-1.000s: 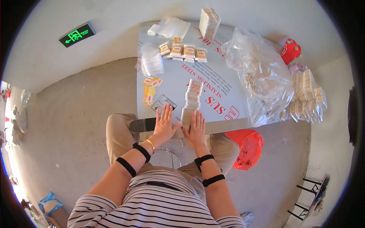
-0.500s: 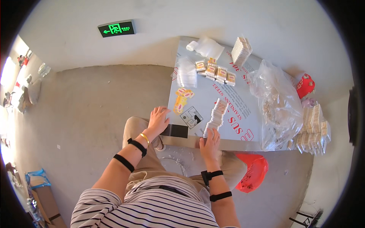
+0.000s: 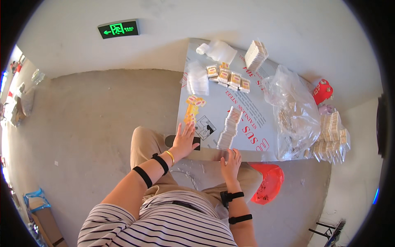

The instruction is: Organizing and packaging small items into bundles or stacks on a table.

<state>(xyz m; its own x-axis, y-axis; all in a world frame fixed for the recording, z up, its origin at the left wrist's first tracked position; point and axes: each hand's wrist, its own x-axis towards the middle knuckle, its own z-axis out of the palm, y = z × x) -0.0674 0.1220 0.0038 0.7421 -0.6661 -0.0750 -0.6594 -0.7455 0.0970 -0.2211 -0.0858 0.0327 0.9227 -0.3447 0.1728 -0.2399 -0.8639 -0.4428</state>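
Note:
My left hand (image 3: 184,140) lies over the table's near left corner, its fingers stretched out and nothing seen in them. Its fingertips reach the lower end of some loose yellow paper cards (image 3: 191,111). At the near edge of the table, my right hand (image 3: 231,164) has its fingers apart and holds nothing I can see. Just beyond it runs a leaning row of thin white packs (image 3: 229,127), which look like cotton swabs. Farther back sit several small packs with yellow labels (image 3: 234,79), beside a spread of clear plastic bags (image 3: 197,78).
A large clear plastic bag (image 3: 294,107) covers the table's right side. Stacked packs (image 3: 332,138) stand beyond it, and another white stack (image 3: 256,55) is at the back. A red plastic bag (image 3: 269,185) hangs or stands below the near edge. A printed grey sheet (image 3: 259,138) covers the table.
My left hand has moved rightward from the table's left edge, onto the near corner by the yellow cards. My right hand has drawn back from the white row. The whole view has shifted slightly.

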